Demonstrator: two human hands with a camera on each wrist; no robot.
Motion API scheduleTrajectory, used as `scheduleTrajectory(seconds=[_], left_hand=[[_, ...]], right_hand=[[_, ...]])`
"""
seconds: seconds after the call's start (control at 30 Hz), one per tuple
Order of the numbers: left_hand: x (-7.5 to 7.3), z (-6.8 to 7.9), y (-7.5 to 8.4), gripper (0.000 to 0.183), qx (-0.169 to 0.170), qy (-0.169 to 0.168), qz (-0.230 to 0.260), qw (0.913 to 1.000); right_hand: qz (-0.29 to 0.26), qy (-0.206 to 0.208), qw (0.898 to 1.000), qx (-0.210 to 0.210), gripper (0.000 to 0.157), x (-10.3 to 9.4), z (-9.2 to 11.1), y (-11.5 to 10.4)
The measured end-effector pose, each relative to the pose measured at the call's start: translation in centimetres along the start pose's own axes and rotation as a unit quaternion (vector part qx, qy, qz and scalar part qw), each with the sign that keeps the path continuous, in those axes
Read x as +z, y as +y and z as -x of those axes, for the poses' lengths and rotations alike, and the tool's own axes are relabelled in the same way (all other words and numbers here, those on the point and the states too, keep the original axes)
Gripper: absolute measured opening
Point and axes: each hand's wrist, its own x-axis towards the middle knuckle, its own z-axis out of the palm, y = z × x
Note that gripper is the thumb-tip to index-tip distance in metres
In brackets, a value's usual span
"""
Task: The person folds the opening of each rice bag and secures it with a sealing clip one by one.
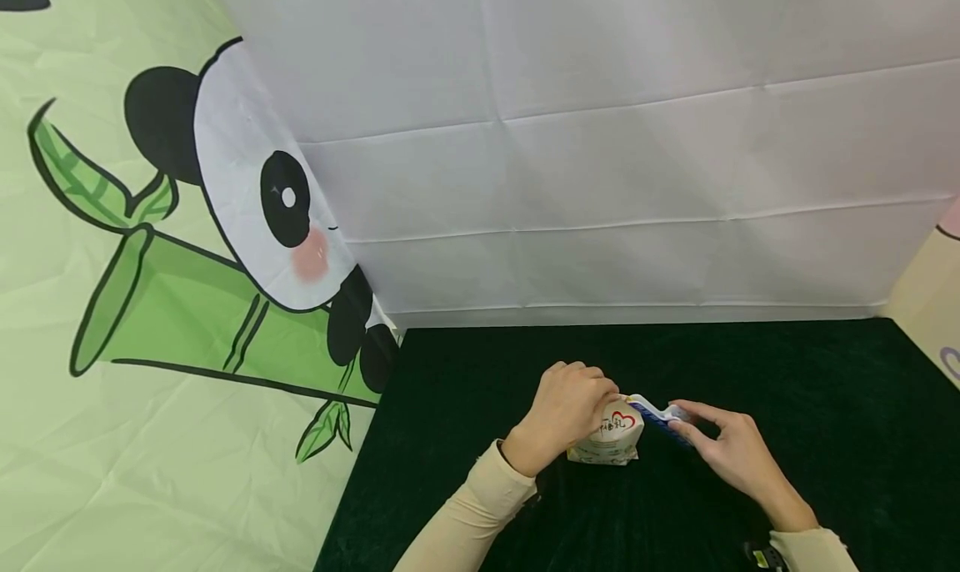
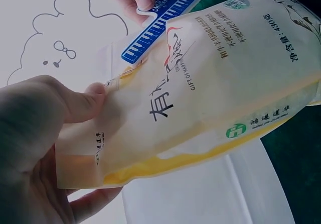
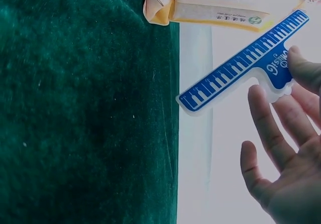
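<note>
My left hand grips the upper end of a pale printed food bag, thumb on one face and fingers behind. Black Chinese lettering and a yellow lower band show on the bag in the left wrist view. At its right, my right hand pinches the handle of a blue-and-white bag clip between thumb and fingers. Piano keys and the word "Music" decorate the clip. One end of the clip overlaps the bag's top edge in the left wrist view. The bag stands upright on the table.
A dark green cloth covers the table. Behind it hangs a creased white sheet; a light green panda-print curtain borders the left side. A cream printed panel stands at the right edge.
</note>
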Motion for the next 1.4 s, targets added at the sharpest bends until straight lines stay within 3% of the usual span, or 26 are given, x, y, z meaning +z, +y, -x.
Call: scheduleTrajectory(seconds=[0.17,0.23,0.37,0.47,0.6,0.73,0.83,1.13,1.4], left_hand=[[-0.2,-0.3,-0.2,0.014,0.002,0.001,-0.007,1.0],[-0.3,-0.5,-0.4,0.014,-0.006,-0.003,0.011,0.9999],[-0.2,-0.9,-0.9,0.017,-0.055,-0.015,0.113,0.9919],[0.1,-0.9,-1.2,0.017,-0.119,-0.018,0.208,0.9707],[0.6,-0.9,-1.5,0.018,-0.199,-0.015,0.31,0.9296],[1.0,-0.9,-1.7,0.02,-0.255,-0.007,0.374,0.8918],[1.1,-0.9,-1.7,0.022,-0.278,0.004,0.396,0.8752],[1.6,-0.5,-1.9,0.026,-0.292,0.02,0.441,0.8484],[2.3,1.2,-2.4,0.028,-0.243,0.015,0.482,0.8415]], right_hand=[[0.009,0.01,1.0,-0.009,0.035,-0.1,-0.3,0.1],[0.011,0.011,1.0,-0.008,0.034,-0.1,-0.4,0.2],[-0.003,0.004,1.0,-0.003,0.034,0.1,-0.4,0.4],[-0.01,0.001,1.0,-0.001,0.034,0.3,-0.4,0.5],[0.005,0.006,1.0,-0.001,0.033,0.4,-0.4,0.6],[0.013,0.009,1.0,-0.001,0.032,0.4,-0.4,0.5],[0.01,0.006,1.0,0.001,0.032,0.4,-0.4,0.4],[0.009,0.004,1.0,0.01,0.033,0.7,-0.1,0.1],[0.014,0.013,1.0,0.014,0.034,1.2,0.4,0.0]])
